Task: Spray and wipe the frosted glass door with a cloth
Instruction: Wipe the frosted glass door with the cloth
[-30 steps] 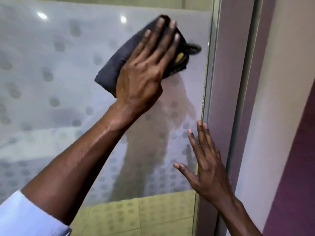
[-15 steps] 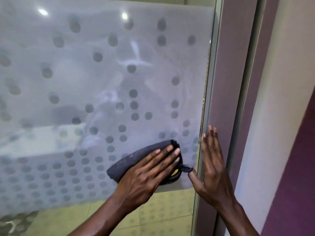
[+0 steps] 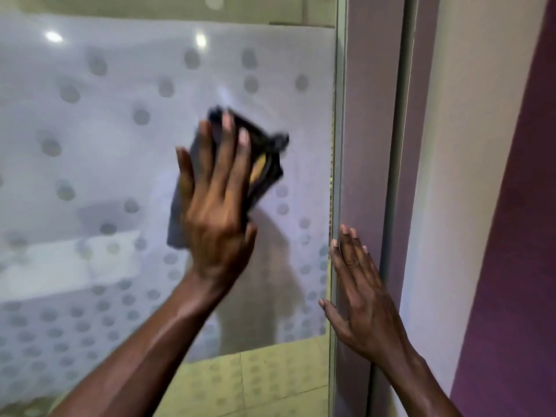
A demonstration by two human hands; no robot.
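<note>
The frosted glass door (image 3: 105,161), patterned with grey dots, fills the left and middle of the head view. My left hand (image 3: 216,224) presses a folded dark grey cloth (image 3: 267,167) flat against the glass at mid height, near the door's right edge. The hand and cloth are blurred by motion. Something yellow shows inside the cloth's fold. My right hand (image 3: 361,296) lies flat with fingers together on the mauve door frame (image 3: 370,145), its thumb at the glass edge, holding nothing. No spray bottle is in view.
Right of the frame stand a pale wall (image 3: 451,176) and a purple panel (image 3: 517,266). A clear band at the bottom of the glass shows yellowish floor tiles (image 3: 264,383). Ceiling lights reflect at the top of the glass.
My left hand swept the cloth from the top of the glass down to its lower edge, then back up to mid height. My right hand shifted slightly right, onto the frame.
</note>
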